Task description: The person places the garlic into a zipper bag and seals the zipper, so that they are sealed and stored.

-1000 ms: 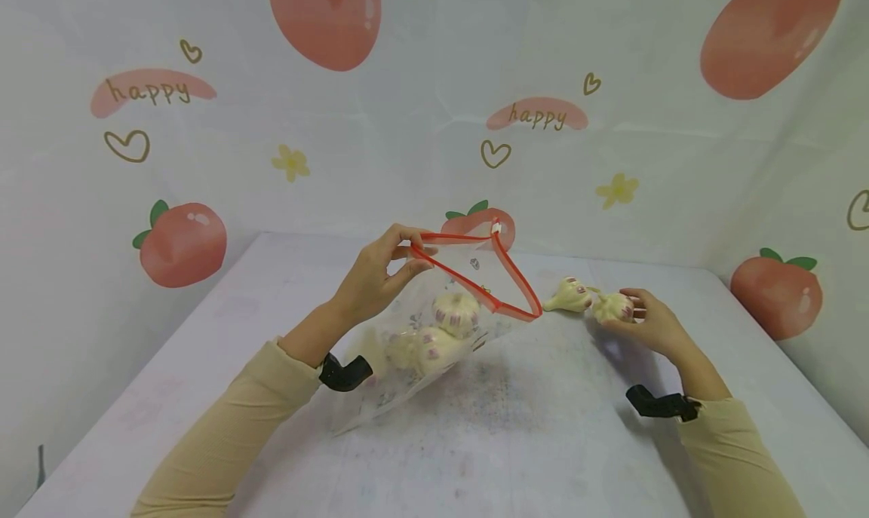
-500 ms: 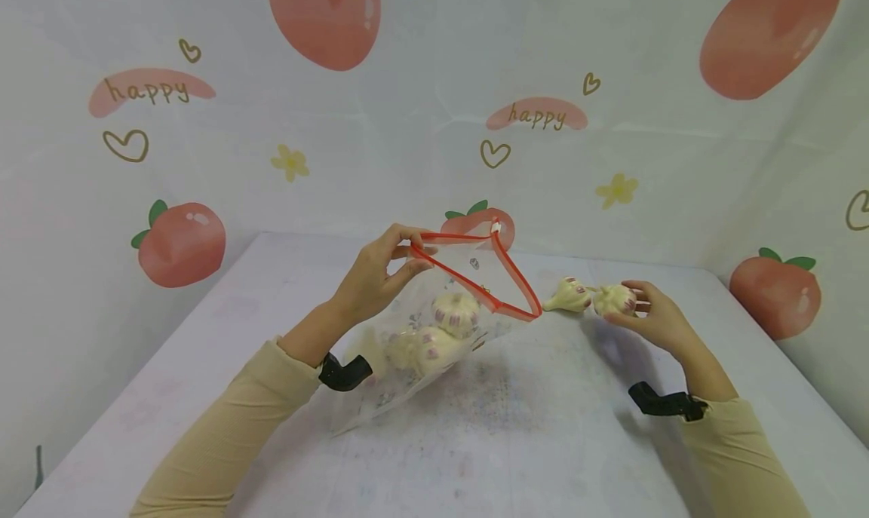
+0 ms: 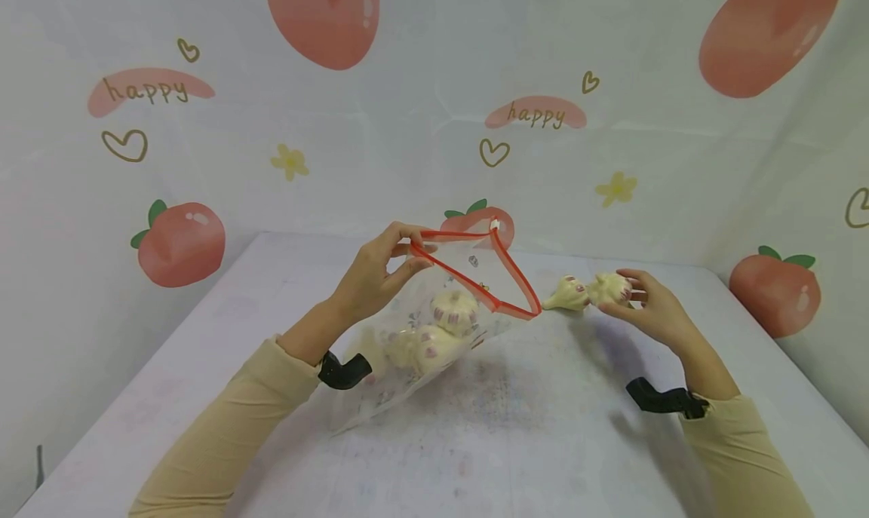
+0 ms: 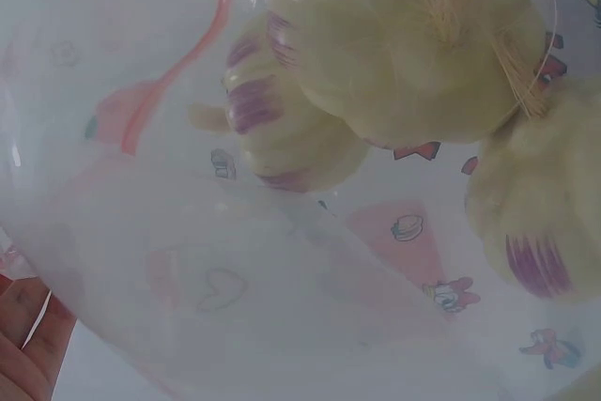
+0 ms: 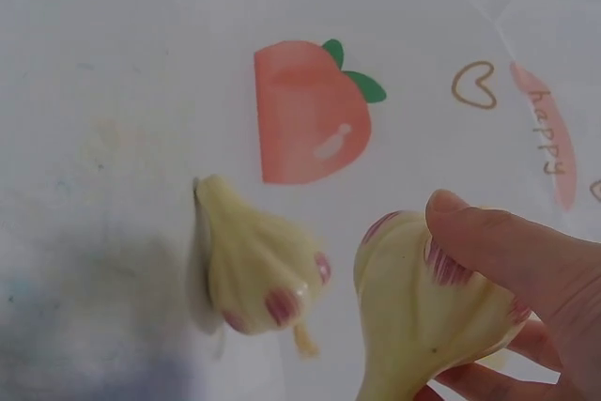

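Observation:
My left hand [image 3: 373, 277] pinches the red-edged rim of a clear zip bag [image 3: 400, 397], whose mouth gapes toward the right. Several garlic bulbs [image 3: 453, 311] lie inside the bag, and the left wrist view shows these bulbs [image 4: 413, 53] close up through the plastic. On the right, my right hand [image 3: 655, 311] grips a garlic bulb [image 5: 413, 298] between thumb and fingers, raised a little off the table. Just left of it another garlic bulb [image 5: 263, 265] lies on the table. The fingers behind the held bulb are partly hidden.
A white table [image 3: 529, 442] spreads under both hands. Behind it hangs a white cloth [image 3: 421, 141] printed with fruit, hearts and flowers. A white zip slider [image 3: 495, 224] sits at the bag's far corner. Black wrist mounts [image 3: 345, 371] show at both cuffs.
The right hand has lifted the held garlic bulb slightly off the table. The left hand and the bag have stayed almost still.

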The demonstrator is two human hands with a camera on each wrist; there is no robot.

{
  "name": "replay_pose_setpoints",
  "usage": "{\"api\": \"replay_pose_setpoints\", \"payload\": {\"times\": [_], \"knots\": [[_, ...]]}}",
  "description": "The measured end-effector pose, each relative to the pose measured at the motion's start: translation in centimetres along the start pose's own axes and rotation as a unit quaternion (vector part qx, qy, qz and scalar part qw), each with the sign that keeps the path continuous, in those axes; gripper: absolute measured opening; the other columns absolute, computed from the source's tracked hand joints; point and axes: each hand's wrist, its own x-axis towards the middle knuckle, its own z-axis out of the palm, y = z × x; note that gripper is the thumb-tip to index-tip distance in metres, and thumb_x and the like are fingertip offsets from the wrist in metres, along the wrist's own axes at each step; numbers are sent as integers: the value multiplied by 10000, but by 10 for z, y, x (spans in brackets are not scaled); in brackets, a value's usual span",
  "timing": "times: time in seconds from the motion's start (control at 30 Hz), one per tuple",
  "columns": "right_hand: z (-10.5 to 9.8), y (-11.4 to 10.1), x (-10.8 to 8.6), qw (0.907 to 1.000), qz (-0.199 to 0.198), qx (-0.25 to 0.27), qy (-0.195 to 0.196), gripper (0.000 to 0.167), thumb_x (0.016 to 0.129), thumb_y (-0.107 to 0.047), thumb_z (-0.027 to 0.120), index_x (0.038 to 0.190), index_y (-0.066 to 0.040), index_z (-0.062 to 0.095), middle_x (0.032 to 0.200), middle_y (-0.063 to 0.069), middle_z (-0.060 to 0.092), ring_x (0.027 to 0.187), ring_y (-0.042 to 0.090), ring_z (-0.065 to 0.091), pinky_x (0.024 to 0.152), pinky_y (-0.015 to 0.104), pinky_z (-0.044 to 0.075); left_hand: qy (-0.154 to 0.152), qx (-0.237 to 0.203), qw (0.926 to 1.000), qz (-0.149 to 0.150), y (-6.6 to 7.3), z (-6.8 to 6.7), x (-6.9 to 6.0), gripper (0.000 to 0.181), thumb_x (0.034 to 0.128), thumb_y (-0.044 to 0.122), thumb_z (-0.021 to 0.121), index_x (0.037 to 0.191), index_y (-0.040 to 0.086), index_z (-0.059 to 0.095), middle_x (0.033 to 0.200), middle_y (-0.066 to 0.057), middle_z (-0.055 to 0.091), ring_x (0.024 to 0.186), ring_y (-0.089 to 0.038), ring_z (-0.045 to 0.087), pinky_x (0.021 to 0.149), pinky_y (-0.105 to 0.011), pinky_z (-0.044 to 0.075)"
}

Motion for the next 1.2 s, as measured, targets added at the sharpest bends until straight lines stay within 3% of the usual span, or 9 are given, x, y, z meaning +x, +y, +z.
{"api": "replay_pose_setpoints", "payload": {"times": [0.47, 1.2], "knots": [[-6, -24, -1, 9996, -231, 106, 93, 712, 869, -304, 659, 1420, -37, 297, 1349, 349, 391, 1195, 539, 434, 935, 652, 385, 18, 38, 10000, 72, 1, -1, 0, 388, 882, 367, 517, 981, -3, 454, 1214, -200, 589, 1003, -286, 658, 927, -348, 521], [-11, -47, -5, 9978, -520, 139, 383, 706, 875, -296, 654, 1421, -32, 292, 1330, 334, 423, 1186, 531, 452, 950, 652, 371, 32, 47, 9999, 151, 0, 0, 1, 396, 883, 369, 514, 985, -10, 458, 1205, -207, 590, 991, -286, 656, 947, -327, 511]]}}
